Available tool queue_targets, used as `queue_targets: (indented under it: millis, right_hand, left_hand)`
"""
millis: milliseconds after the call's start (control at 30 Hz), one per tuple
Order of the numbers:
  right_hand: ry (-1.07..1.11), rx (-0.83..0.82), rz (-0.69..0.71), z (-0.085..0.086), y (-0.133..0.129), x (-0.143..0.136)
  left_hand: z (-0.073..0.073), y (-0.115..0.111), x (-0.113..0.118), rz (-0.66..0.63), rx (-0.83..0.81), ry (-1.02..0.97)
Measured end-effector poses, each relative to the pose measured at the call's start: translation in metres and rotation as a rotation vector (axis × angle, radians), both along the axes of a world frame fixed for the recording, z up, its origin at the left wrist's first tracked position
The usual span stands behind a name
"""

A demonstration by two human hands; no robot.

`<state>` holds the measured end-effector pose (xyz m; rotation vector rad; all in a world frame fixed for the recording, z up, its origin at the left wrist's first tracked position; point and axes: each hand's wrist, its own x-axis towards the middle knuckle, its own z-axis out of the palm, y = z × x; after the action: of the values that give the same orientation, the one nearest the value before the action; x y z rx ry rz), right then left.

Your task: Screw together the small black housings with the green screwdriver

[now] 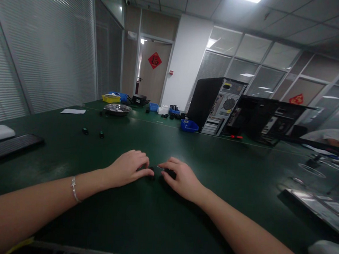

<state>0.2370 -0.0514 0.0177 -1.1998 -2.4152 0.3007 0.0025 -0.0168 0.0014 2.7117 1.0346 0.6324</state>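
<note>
Apparently: small black piece between your two hands

Writing: red diamond sign (154,60) on the door carries one dark character; small yellow label on the computer tower (217,105), print too small to read. No brand legible on the black piece (152,175).

Position: the piece lies low over the green tabletop (116,220), at your left hand's (128,168) thumb tip, just left of your right hand's (183,180) fingertips. Left fingers curled, thumb extended; cannot tell if they grip it. Right thumb and index bent, slightly parted, a thin bright speck at the index tip; hold unclear.

Orientation: long axis seems to run away from you; which end leads, cannot tell.
</note>
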Motion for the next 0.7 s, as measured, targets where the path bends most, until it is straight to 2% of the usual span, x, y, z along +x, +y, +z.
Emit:
queue_targets:
  millis: [133,300,400,500,700]
  right_hand:
    - [-0.009,0.011,-0.008,0.0005,0.0014,0.0015]
    - [-0.016,0.009,-0.019,0.0006,0.0038,0.0046]
    - [-0.016,0.012,-0.027,-0.0002,0.0051,0.0056]
    - [-0.017,0.018,-0.029,-0.0006,0.0057,0.0058]
    - [-0.034,0.014,-0.003,0.0011,0.0035,0.0061]
  left_hand:
    - [0.0039,-0.0018,-0.0019,-0.034,0.028,-0.020]
    - [0.0046,-0.0035,-0.0045,-0.220,-0.047,-0.003]
    - [0.0043,-0.0055,-0.0022,-0.280,-0.082,0.006]
    - [0.0040,-0.0053,-0.0004,-0.272,-0.092,0.006]
    - [0.0005,0.0027,-0.0030,-0.169,-0.073,-0.030]
